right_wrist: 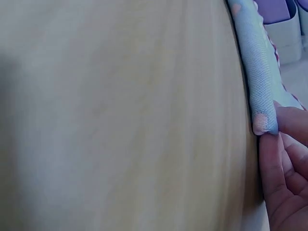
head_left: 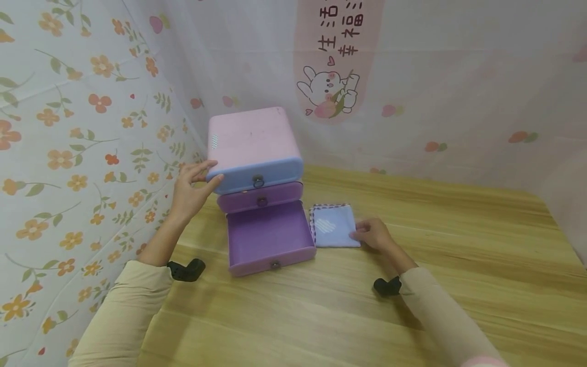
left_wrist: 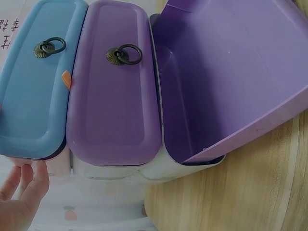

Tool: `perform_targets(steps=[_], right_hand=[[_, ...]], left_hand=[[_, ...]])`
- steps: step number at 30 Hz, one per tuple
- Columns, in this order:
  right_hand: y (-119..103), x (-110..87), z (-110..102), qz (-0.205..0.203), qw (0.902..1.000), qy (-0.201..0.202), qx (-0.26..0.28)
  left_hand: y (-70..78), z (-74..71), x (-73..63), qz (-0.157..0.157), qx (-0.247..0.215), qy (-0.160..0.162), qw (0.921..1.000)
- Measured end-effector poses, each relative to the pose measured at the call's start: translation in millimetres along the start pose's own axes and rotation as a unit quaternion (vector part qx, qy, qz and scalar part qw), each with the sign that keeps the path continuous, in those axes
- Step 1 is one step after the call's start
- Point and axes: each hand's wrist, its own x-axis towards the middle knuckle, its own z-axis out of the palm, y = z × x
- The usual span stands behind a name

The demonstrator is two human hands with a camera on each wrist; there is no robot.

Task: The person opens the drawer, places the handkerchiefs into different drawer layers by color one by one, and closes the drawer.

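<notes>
A small three-drawer cabinet with a pink top stands on the table, its bottom purple drawer pulled out and bare inside. My left hand holds the cabinet's upper left front corner, thumb at the blue top drawer and fingers along the side. Beside the open drawer lies a folded light-blue cloth with a checked edge and a pale striped patch. Its right edge is pinched between thumb and finger of my right hand; in the right wrist view the cloth's folded edge shows at the fingertips.
The middle purple drawer is closed, with a ring pull and a small orange bit at its edge. A flower-patterned curtain hangs close on the left, and a pale printed one behind. Wooden tabletop extends to the right.
</notes>
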Motion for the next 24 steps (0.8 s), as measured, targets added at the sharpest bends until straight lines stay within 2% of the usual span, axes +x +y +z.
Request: perform_targets(steps=[11, 17, 24], right_hand=[[12.8, -33.2, -5.2, -0.039, 0.999, -0.022, -0.002], [12.4, -44.6, -2.9, -0.035, 0.9991, -0.023, 0.002], [12.0, -49.4, -2.9, -0.03, 0.9981, -0.036, 0.04]], left_hand=[[-3.5, -1.5, -0.1, -0.009, 0.001, -0.002, 1.0], [-3.4, -0.9, 0.0, -0.003, -0.003, 0.003, 1.0], [-1.7, 0.3, 0.2, 0.009, -0.005, 0.006, 0.9999]])
